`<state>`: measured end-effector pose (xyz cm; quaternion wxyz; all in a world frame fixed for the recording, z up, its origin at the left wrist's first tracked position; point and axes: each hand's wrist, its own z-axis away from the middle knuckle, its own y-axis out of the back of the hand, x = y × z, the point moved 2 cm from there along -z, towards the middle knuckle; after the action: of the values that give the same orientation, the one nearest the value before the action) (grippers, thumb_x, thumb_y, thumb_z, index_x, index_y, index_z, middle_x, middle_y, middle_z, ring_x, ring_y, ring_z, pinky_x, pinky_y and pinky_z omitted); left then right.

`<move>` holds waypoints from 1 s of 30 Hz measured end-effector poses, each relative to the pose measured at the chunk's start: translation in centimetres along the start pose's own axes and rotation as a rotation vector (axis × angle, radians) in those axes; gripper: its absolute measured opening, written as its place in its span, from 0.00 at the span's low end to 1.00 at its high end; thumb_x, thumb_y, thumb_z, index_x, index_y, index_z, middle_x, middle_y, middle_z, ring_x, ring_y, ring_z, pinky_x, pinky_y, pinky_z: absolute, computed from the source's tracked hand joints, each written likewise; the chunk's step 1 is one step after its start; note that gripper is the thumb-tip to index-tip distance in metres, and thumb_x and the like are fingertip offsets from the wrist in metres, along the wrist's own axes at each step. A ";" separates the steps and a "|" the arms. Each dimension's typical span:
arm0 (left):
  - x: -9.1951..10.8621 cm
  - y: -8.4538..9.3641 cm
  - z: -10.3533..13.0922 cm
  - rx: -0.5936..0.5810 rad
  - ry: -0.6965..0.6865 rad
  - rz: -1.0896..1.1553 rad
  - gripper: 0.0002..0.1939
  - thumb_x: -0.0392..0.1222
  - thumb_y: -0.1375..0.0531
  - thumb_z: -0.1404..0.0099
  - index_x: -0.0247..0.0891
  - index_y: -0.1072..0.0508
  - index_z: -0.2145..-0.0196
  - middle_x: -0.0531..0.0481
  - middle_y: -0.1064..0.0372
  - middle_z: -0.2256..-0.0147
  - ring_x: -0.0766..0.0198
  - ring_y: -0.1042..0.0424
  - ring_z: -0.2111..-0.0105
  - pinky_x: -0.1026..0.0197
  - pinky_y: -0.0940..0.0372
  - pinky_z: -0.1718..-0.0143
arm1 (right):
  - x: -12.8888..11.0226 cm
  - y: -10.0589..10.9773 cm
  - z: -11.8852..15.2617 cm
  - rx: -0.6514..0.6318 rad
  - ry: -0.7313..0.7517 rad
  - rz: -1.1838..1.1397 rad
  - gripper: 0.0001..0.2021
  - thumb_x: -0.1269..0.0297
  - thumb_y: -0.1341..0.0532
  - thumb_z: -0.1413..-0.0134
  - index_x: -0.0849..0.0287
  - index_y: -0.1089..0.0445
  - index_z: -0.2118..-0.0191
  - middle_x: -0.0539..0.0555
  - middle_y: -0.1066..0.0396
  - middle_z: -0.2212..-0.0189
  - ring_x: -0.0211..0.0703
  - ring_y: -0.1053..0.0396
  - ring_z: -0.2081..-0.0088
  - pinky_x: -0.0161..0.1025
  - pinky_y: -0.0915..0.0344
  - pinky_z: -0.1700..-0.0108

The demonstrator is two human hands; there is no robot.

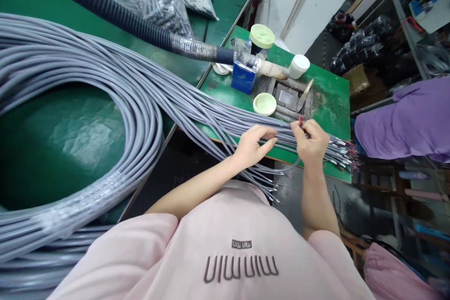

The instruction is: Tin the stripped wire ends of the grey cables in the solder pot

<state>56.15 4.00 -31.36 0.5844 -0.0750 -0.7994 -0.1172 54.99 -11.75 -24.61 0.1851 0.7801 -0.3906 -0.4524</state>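
My right hand (311,140) is closed on the end of a grey cable, whose thin red and dark wires (301,120) stick up above the fingertips. The cable (292,167) loops away below that hand. To its left, my left hand (256,145) holds nothing, its thumb and fingers apart in front of a long bundle of grey cables (207,108). Beyond my right hand the stripped ends (342,154) of the bundle fan out with white tags and bare coloured wires. Several loose cable ends (272,192) hang over the table edge near my body.
A square metal pot (286,97), a pale cup (265,104), a white jar (299,65) and a blue box (243,78) stand on the green table (330,96). A ribbed hose (116,14) crosses above. Coiled cables (140,103) lie left. A person in purple (404,122) is at right.
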 end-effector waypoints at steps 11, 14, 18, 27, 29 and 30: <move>-3.9 0.0 0.5 -0.086 -0.328 -0.523 0.09 0.38 0.46 0.34 0.40 0.26 0.62 0.47 0.24 0.59 0.58 0.34 0.56 0.51 0.47 0.50 | 3.3 -8.2 -8.7 -0.474 0.171 0.456 0.14 0.63 0.42 0.44 0.59 0.32 0.79 0.53 0.33 0.76 0.44 0.40 0.68 0.40 0.48 0.65; -4.0 0.1 0.4 -0.076 -0.350 -0.519 0.09 0.38 0.46 0.34 0.41 0.26 0.61 0.48 0.24 0.59 0.58 0.34 0.56 0.52 0.46 0.50 | 3.3 -9.4 -8.9 -0.561 0.172 0.554 0.12 0.63 0.42 0.43 0.60 0.27 0.74 0.56 0.29 0.73 0.46 0.39 0.66 0.42 0.49 0.65; -4.1 0.1 0.4 -0.078 -0.341 -0.514 0.09 0.38 0.46 0.35 0.41 0.26 0.61 0.48 0.24 0.59 0.58 0.33 0.56 0.51 0.46 0.50 | 3.1 -10.0 -9.0 -0.619 0.188 0.622 0.12 0.63 0.43 0.42 0.62 0.24 0.70 0.59 0.27 0.70 0.49 0.38 0.63 0.43 0.48 0.63; -4.1 0.2 0.5 -0.019 -0.409 -0.504 0.07 0.37 0.45 0.35 0.41 0.27 0.62 0.50 0.24 0.60 0.59 0.32 0.56 0.52 0.44 0.51 | 3.5 -10.3 -9.0 -0.625 0.219 0.664 0.11 0.65 0.44 0.42 0.62 0.25 0.68 0.60 0.27 0.68 0.50 0.38 0.62 0.45 0.48 0.61; -4.1 0.2 0.5 -0.002 -0.416 -0.504 0.06 0.37 0.44 0.35 0.41 0.27 0.62 0.50 0.24 0.61 0.60 0.32 0.57 0.53 0.43 0.51 | 4.0 -9.3 -9.4 -0.563 0.225 0.655 0.11 0.64 0.44 0.43 0.60 0.27 0.70 0.59 0.28 0.69 0.49 0.39 0.63 0.44 0.49 0.63; -4.0 0.2 0.5 0.012 -0.419 -0.500 0.06 0.37 0.44 0.35 0.41 0.27 0.62 0.50 0.24 0.61 0.60 0.32 0.57 0.53 0.43 0.51 | 4.5 -8.5 -9.7 -0.515 0.213 0.650 0.11 0.64 0.44 0.43 0.59 0.28 0.72 0.58 0.29 0.71 0.49 0.39 0.64 0.43 0.49 0.63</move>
<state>57.01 4.38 -35.32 0.3609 0.1047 -0.8966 -0.2342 68.32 -10.57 -27.55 0.5460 0.5873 -0.4691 -0.3701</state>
